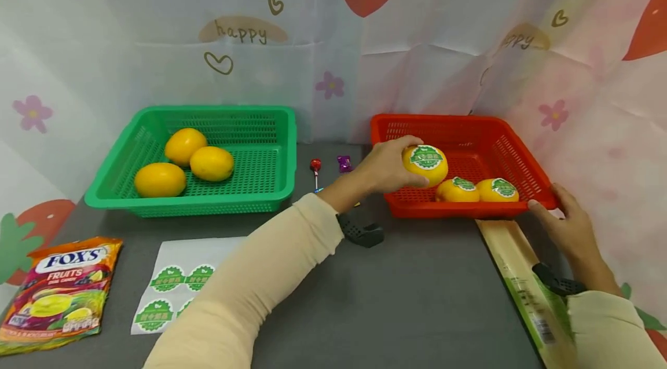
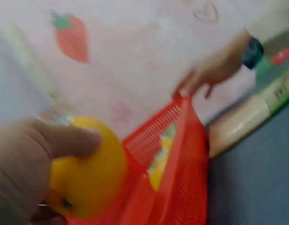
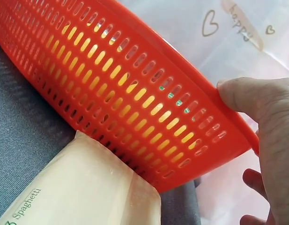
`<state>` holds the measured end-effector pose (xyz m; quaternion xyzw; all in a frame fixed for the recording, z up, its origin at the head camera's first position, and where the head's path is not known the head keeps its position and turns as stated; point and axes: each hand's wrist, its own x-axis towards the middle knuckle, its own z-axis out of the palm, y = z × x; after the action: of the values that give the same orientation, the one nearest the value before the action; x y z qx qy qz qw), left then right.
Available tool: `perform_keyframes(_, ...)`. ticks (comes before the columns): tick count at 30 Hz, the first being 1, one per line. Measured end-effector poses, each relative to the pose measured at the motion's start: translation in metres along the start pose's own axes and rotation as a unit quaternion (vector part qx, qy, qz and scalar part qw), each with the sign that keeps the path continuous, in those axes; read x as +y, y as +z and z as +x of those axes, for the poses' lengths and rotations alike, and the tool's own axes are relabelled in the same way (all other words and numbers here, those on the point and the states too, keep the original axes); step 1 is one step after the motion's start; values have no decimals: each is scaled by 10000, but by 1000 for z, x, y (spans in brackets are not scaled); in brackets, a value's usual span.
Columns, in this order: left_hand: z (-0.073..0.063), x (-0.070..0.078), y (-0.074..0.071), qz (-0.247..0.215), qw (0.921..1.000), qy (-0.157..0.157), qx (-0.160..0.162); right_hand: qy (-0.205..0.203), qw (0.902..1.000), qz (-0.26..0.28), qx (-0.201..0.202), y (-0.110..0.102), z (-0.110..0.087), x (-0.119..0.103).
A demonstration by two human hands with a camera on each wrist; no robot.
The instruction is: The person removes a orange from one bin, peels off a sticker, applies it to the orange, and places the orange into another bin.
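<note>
My left hand (image 1: 393, 165) grips a yellow lemon (image 1: 426, 164) with a round green-and-white sticker, above the left part of the red basket (image 1: 417, 211). In the left wrist view the thumb presses on the side of this lemon (image 2: 95, 176); the picture is blurred. Two more stickered lemons, one left (image 1: 457, 190) and one right (image 1: 497, 190), lie inside along the basket's front wall. At the basket's front right corner, my right hand (image 1: 573, 230) pinches the rim. Its thumb lies on the rim in the right wrist view (image 3: 270, 108).
A green basket (image 1: 208, 204) with three unstickered lemons (image 1: 160, 179) stands at left. In front lie a sticker sheet (image 1: 174, 253) and a Fox's candy bag (image 1: 62, 293). A spaghetti pack (image 1: 526, 282) touches the red basket. A lollipop (image 1: 315, 165) and purple candy (image 1: 344, 164) lie between the baskets.
</note>
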<state>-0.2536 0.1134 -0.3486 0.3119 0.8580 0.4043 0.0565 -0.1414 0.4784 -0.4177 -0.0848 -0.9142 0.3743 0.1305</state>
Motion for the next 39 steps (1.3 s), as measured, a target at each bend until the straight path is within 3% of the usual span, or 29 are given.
perform_keyframes(3, 17, -1, 12, 915, 9927, -198, -756, 31, 9999, 100, -62, 5, 0, -1)
perform_keyframes(7, 25, -11, 25, 2088, 9678, -379, -1357, 28, 9996, 221, -163, 11, 0, -3)
perform_keyframes(12, 27, -17, 28, 2628, 9473, -564, -1742, -9, 9995, 230, -216, 12, 1, -5)
perform_keyframes(19, 31, -11, 26, 3315, 9123, -946, -2210, -111, 9995, 261, -100, 12, 3, -8)
perform_keyframes(21, 32, -11, 27, 3364, 9119, -908, -2167, -160, 9994, 287, -81, 12, 3, -7)
perform_keyframes(26, 31, -11, 29, 3289, 9210, -688, -1969, -227, 9995, 232, -22, 10, 2, 0)
perform_keyframes(32, 33, -10, 35, 3262, 9251, -644, -1834, -12, 9990, 428, -103, 7, 1, 3)
perform_keyframes(36, 36, -11, 41, 3211, 9310, -618, -1622, 92, 9988, 474, -112, 5, 0, 4)
perform_keyframes(39, 36, -12, 45, 3176, 9376, -409, -1353, 24, 9994, 328, -48, 1, 0, 6)
